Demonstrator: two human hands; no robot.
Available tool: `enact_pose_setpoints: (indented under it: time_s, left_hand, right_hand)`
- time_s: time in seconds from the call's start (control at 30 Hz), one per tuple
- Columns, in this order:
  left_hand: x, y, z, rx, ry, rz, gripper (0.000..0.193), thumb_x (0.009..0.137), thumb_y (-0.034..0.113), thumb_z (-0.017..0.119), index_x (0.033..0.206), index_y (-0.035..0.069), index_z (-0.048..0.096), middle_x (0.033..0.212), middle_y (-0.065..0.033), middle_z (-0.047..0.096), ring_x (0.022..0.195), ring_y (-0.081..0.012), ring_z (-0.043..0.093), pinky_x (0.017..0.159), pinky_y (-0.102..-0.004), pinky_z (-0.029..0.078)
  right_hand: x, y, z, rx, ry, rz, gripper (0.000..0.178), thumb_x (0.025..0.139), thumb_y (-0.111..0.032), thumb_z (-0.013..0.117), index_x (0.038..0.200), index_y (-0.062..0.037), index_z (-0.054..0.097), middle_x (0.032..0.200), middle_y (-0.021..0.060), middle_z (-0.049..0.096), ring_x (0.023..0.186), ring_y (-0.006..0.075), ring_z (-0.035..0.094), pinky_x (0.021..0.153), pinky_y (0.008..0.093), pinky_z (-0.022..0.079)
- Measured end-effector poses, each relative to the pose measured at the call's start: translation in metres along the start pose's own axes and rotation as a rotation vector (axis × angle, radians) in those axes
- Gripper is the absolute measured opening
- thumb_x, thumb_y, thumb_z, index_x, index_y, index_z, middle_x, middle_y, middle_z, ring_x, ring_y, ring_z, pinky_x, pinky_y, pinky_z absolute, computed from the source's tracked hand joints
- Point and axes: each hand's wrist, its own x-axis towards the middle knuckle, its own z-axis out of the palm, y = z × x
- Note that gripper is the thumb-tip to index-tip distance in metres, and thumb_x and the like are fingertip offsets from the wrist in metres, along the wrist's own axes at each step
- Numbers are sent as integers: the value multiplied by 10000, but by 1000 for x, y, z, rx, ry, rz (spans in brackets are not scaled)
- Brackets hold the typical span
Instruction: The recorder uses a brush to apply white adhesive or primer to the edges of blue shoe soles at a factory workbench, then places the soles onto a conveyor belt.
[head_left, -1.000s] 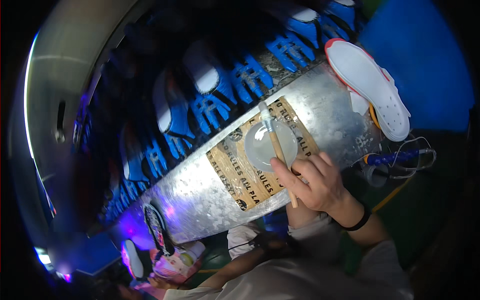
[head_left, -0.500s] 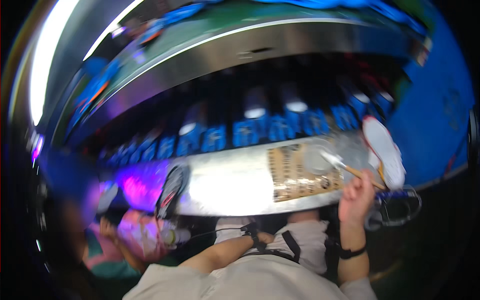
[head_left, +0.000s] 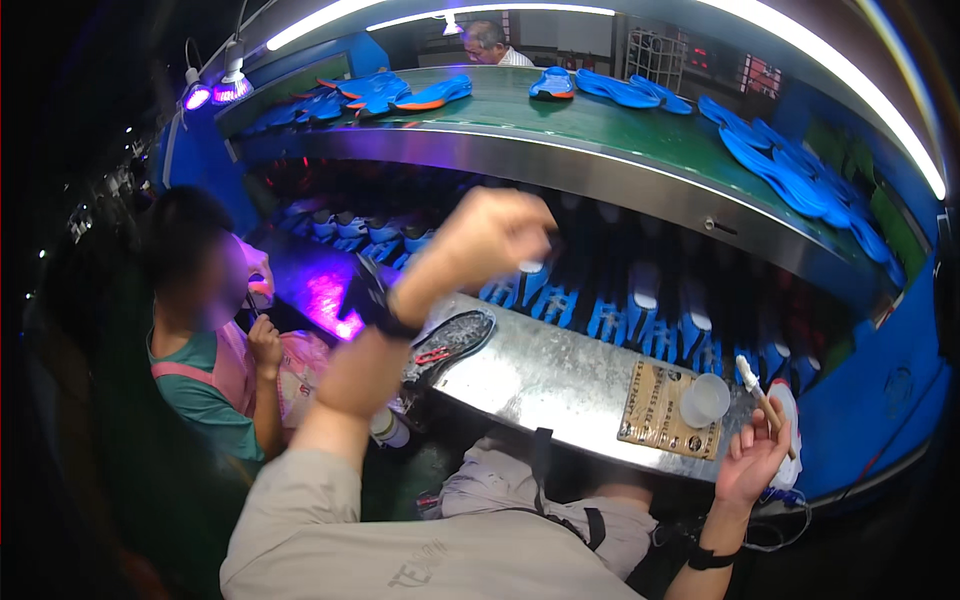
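Note:
My left hand (head_left: pixel 505 225) is raised over the bench, reaching toward the upper shelf; motion smears its fingers, and I see nothing clear in them. In my right hand (head_left: pixel 752 460), the fingers close around the wooden handle of a brush (head_left: pixel 768 405), its white-coated tip pointing up. Left of the brush, a translucent plastic cup (head_left: pixel 705 400) rests on a piece of brown printed cardboard (head_left: pixel 645 405). Just beyond the right hand lies a white shoe (head_left: pixel 789 440), partly hidden by the hand. A dark shoe with red marks (head_left: pixel 450 345) lies on the metal bench below my left hand.
The metal bench (head_left: pixel 540 400) runs before me, with rows of blue shoe parts (head_left: pixel 608 320) behind it. Above, a green belt (head_left: pixel 500 110) carries blue insoles (head_left: pixel 770 160). A co-worker (head_left: pixel 205 350) sits at the left. Another person (head_left: pixel 490 45) is beyond the belt. Cables (head_left: pixel 785 530) hang at right.
My left hand has risen from my lap to above the bench. The right hand still grips the brush, now tilted more upright and beside the cup. The view has turned and shows more of the belt.

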Motion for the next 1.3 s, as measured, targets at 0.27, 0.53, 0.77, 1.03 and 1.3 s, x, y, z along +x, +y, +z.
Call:
enact_pose_setpoints:
  time_s: [0.27, 0.53, 0.77, 1.03, 1.3]
  left_hand:
    - [87, -244, -141, 1370, -116, -556, 257, 852, 125, 651, 1097, 63, 694, 1112, -200, 684, 1034, -401, 667, 873, -491, 547]
    - [99, -306, -162, 1486, -384, -303, 177, 822, 116, 628, 914, 20, 745, 989, -221, 709, 932, -360, 713, 808, -422, 580]
    - [109, -170, -136, 482, 109, -725, 540, 928, 487, 671, 995, -42, 753, 751, -172, 671, 750, -224, 665, 715, -353, 517]
    - [93, -182, -89, 698, 105, -894, 563, 870, 483, 656, 700, -54, 681, 649, -174, 674, 660, -295, 694, 669, -399, 533]
    - [-14, -125, -18, -766, 277, -824, 285, 936, 74, 600, 1197, -36, 572, 1171, -149, 685, 1026, -243, 692, 850, -402, 597]
  right_hand:
    - [4, -5, -71, -211, 12, 6, 193, 1039, -281, 562, 1104, -99, 573, 721, -63, 405, 523, 13, 339, 412, 188, 269]
    - [19, 14, -70, -143, 137, 225, 336, 1066, -363, 482, 1165, -60, 587, 775, -9, 534, 577, 62, 418, 480, 218, 338]
    - [43, 20, -71, -294, -78, 182, 142, 1038, -209, 563, 1083, -75, 548, 776, -7, 529, 581, 67, 420, 503, 219, 331]
    - [51, -6, -62, -492, -152, 75, 257, 1027, -168, 556, 1190, 22, 612, 801, 25, 594, 621, 77, 498, 554, 219, 409]
    - [34, 12, -71, -837, -269, -97, 172, 993, -86, 613, 1125, 12, 664, 870, 62, 689, 685, 75, 568, 612, 212, 455]
